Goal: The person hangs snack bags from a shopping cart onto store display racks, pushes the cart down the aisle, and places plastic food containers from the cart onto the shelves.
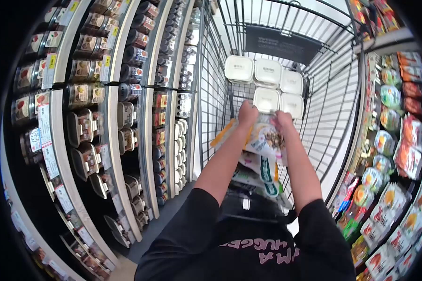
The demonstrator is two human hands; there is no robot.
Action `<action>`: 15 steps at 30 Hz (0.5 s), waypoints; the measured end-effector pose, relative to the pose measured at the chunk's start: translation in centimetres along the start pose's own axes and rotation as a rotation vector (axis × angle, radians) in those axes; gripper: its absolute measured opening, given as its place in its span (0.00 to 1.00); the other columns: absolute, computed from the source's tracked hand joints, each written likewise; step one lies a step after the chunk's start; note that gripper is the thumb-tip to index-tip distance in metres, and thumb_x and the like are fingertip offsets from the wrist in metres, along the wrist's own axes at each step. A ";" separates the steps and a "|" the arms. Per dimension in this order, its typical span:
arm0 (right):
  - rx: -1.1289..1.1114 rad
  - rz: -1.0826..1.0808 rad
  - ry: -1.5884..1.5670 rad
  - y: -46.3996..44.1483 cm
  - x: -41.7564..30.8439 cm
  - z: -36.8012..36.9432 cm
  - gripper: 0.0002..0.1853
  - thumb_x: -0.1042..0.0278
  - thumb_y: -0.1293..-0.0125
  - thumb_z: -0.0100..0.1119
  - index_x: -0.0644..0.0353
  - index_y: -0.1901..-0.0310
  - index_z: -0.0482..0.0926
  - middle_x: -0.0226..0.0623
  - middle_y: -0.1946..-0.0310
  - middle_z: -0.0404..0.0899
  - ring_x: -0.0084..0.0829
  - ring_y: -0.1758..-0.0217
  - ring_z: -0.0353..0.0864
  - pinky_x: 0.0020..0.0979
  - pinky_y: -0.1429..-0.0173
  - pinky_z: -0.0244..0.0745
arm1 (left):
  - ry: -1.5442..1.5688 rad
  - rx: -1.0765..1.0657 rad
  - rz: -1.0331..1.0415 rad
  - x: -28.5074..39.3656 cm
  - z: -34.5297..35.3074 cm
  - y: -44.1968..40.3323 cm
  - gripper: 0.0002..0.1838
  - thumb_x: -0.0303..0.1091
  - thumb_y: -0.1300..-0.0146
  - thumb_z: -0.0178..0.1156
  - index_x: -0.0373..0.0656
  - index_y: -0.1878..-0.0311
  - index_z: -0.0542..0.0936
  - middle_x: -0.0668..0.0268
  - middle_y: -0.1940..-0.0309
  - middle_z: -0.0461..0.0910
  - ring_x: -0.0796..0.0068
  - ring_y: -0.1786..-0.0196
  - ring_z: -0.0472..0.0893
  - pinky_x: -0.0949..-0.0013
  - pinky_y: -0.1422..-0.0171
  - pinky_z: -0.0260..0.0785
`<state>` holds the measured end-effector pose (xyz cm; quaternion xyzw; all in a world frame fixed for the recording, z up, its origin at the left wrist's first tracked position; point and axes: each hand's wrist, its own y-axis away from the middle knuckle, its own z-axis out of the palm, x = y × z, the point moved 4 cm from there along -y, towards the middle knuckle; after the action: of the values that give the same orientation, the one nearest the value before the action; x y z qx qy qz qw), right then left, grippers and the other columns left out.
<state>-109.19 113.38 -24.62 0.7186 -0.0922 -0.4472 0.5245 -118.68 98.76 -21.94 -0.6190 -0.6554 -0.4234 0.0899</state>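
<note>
Inside the shopping cart, my left hand (248,114) is closed at the upper left edge of a white and yellow printed food bag (269,140). My right hand (283,119) closes on the same bag at its upper right corner. Just beyond my hands stand several white lidded tubs, the nearest being a square tub (267,99). Below the printed bag lies another bag with a green label (266,169), partly covered by it and by my forearms. The tips of my fingers are hidden.
The black wire cart (330,126) surrounds the goods, with a dark panel (281,43) at its far end. Shelves of jars and lidded containers (84,159) run along the left. Packaged foods (384,140) line the right side.
</note>
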 end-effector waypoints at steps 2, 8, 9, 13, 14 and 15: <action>-0.012 0.069 0.022 -0.7 0.7 0.6 0.11 0.76 0.41 0.49 0.78 0.61 0.68 0.48 0.72 0.75 0.37 0.75 0.80 0.29 0.77 0.79 | -0.001 -0.057 -0.071 -0.2 1.4 -1.3 0.22 0.36 0.42 0.52 0.32 0.47 0.70 0.42 0.55 0.77 0.43 0.49 0.76 0.52 0.45 0.68; 0.162 -0.029 0.028 -2.6 1.9 1.8 0.07 0.76 0.40 0.47 0.71 0.73 0.71 0.46 0.82 0.76 0.34 0.84 0.79 0.29 0.84 0.73 | 0.112 -0.062 -0.094 -2.4 4.6 -1.4 0.15 0.33 0.39 0.50 0.36 0.52 0.70 0.43 0.63 0.78 0.43 0.56 0.77 0.49 0.50 0.68; 0.209 -0.045 0.076 -2.6 1.8 1.8 0.07 0.76 0.40 0.47 0.69 0.73 0.70 0.46 0.82 0.76 0.34 0.84 0.80 0.29 0.84 0.73 | 0.109 -0.058 -0.091 -2.7 4.6 -1.7 0.15 0.33 0.39 0.50 0.36 0.52 0.70 0.43 0.63 0.78 0.43 0.56 0.77 0.49 0.50 0.68; 0.224 -0.113 0.072 -1.5 1.5 1.6 0.06 0.74 0.41 0.51 0.66 0.73 0.71 0.43 0.82 0.76 0.34 0.83 0.79 0.33 0.80 0.74 | 0.025 -0.032 -0.069 -2.2 3.1 -1.0 0.10 0.32 0.41 0.50 0.37 0.59 0.71 0.44 0.60 0.76 0.44 0.54 0.76 0.51 0.51 0.68; 0.271 -0.291 0.240 -1.2 0.7 1.4 0.07 0.72 0.43 0.53 0.66 0.75 0.71 0.41 0.83 0.75 0.33 0.83 0.77 0.33 0.77 0.72 | -0.018 0.003 -0.075 -1.8 2.6 -0.8 0.09 0.31 0.42 0.50 0.36 0.62 0.71 0.45 0.58 0.75 0.45 0.54 0.75 0.52 0.51 0.68; 0.312 -0.473 0.409 -0.7 -0.2 1.6 0.08 0.71 0.45 0.55 0.66 0.76 0.71 0.39 0.83 0.74 0.32 0.82 0.75 0.34 0.74 0.71 | -0.012 0.005 -0.075 -1.4 2.0 -0.5 0.09 0.31 0.42 0.50 0.36 0.62 0.71 0.45 0.58 0.75 0.45 0.54 0.75 0.52 0.51 0.68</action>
<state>-110.71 112.77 -25.13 0.8664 0.1167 -0.3835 0.2977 -118.05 99.10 -24.29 -0.5962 -0.6798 -0.4210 0.0716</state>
